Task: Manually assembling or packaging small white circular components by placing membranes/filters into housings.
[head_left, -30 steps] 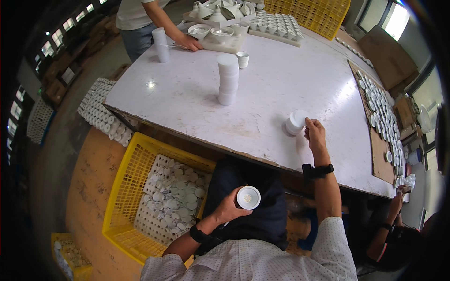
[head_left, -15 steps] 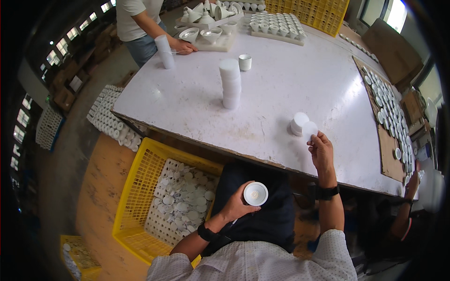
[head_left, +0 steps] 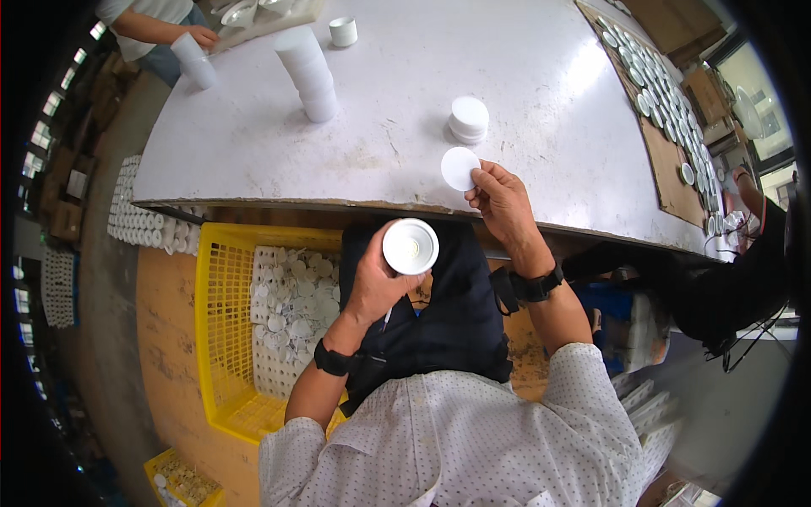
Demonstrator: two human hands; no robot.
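My left hand (head_left: 372, 283) is wrapped round a white, round lamp housing (head_left: 394, 260), its open face turned up and a small yellowish patch at the bottom of its bowl. I hold it above my lap, just off the table's near edge. Between thumb and fingers, my right hand (head_left: 504, 205) pinches a thin white disc (head_left: 457, 170) by its edge, over the front of the table (head_left: 384, 160). Beyond that disc stands a short stack of white discs (head_left: 470, 115). A taller white stack (head_left: 308, 80) rises farther left, leaning in the view.
A yellow crate (head_left: 221, 406) with white discs and scraps sits at my left. Near the far edge are a white cup (head_left: 343, 32) and another person's hand (head_left: 203, 35) close to a white stack (head_left: 193, 61). Cardboard (head_left: 676, 182) with several small white parts lines the right side.
My right hand has drawn the disc off the short stack, toward me and the lamp housing. My left hand has raised the housing closer to the table edge. The view has tilted down.
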